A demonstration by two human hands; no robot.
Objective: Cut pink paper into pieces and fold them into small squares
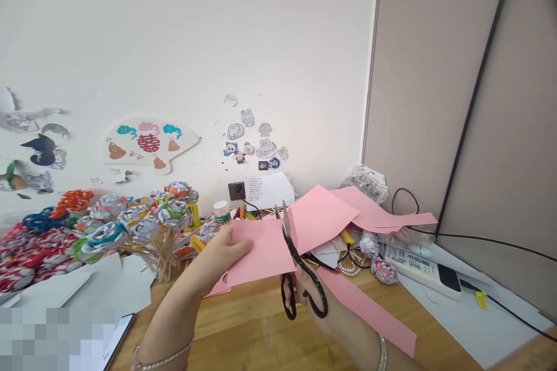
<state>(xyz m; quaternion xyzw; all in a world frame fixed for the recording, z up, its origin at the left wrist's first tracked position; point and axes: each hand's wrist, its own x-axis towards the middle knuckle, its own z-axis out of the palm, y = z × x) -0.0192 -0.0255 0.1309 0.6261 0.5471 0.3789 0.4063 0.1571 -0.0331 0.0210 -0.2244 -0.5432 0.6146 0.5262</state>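
My left hand point(213, 261) pinches the left edge of a pink paper sheet point(261, 252) and holds it up above the wooden desk point(256, 330). In my right hand point(324, 307) are black-handled scissors point(300, 269), blades pointing up and partly spread, set into the sheet near its middle. To the right of the blades the sheet's other part point(322, 214) bends upward. A long pink strip point(369, 313) lies on the desk under my right wrist.
Several paper roses on sticks point(143, 226) crowd the desk's left side, with a glue bottle point(221, 214) behind. More pink sheets point(383, 217), a white power strip point(422, 269) with black cables and a phone point(115, 339) lie around. Wall stickers point(252, 142) sit ahead.
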